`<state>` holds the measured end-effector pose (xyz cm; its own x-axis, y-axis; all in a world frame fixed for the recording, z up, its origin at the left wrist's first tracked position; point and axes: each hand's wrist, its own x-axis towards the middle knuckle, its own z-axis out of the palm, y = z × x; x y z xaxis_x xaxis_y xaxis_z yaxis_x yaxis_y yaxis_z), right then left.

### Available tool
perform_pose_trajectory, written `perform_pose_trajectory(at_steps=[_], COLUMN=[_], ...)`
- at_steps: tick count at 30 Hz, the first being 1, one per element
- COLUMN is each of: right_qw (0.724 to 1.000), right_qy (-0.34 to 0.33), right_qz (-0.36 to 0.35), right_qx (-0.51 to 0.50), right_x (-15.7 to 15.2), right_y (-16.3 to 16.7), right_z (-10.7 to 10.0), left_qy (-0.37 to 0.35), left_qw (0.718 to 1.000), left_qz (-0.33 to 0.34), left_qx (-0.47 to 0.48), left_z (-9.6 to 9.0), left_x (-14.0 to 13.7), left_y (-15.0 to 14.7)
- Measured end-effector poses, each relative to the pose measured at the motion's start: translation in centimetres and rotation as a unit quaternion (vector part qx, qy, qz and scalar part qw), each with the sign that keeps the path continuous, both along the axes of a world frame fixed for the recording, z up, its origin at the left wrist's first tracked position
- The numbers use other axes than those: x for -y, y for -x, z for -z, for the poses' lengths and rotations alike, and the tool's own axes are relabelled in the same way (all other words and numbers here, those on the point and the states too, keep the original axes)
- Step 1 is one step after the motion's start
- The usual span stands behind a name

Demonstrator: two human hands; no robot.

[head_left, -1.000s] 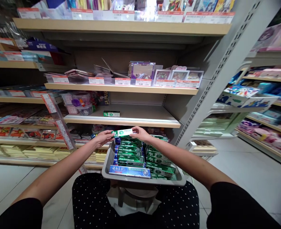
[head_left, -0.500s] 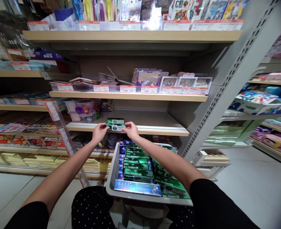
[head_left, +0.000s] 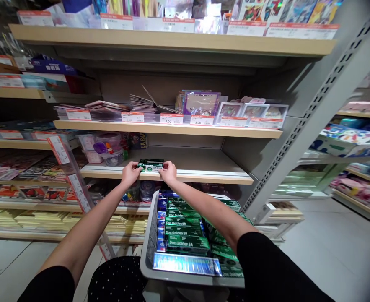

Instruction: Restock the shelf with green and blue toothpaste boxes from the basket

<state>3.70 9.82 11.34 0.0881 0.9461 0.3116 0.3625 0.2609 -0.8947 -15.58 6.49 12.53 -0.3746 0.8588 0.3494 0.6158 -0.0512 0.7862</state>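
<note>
That little green-and-white box is right at the front edge of the shelf, left hand pinching one end, right hand pinching the other. Plastic tubs sit off to the left, and there's a gray basket loaded with green boxes down below.

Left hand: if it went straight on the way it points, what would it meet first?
The left hand would first meet the green-and-white box it holds; beyond that, depth is unclear.
</note>
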Motion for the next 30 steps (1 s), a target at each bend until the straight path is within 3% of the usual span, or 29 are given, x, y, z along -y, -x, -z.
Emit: perform_pose_trajectory(at_steps=[5,16,24,30], right_qw=[0.997,0.997,0.996,0.995], right_qy=[0.056,0.041,0.025,0.007], right_qz=[0.043,-0.02,-0.071,-0.09], right_qx=[0.01,0.064,0.055,0.053], right_x=[-0.9,-3.1,-2.7,-2.2], right_y=[0.3,-0.5,-1.3,-1.8], right_z=[-0.1,-0.5,-0.4,-0.4], left_qy=[0.002,0.033,0.011,-0.005], left_qw=[1.0,0.998,0.977,0.973], left_qz=[-0.004,0.042,0.125,0.126], left_qx=[-0.012,-0.021,0.173,0.195], left_z=[-0.4,-0.6,0.5,0.6], left_x=[0.0,-2.6,-3.9,-3.3], left_y=[-0.6,1.4,2.6,2.2])
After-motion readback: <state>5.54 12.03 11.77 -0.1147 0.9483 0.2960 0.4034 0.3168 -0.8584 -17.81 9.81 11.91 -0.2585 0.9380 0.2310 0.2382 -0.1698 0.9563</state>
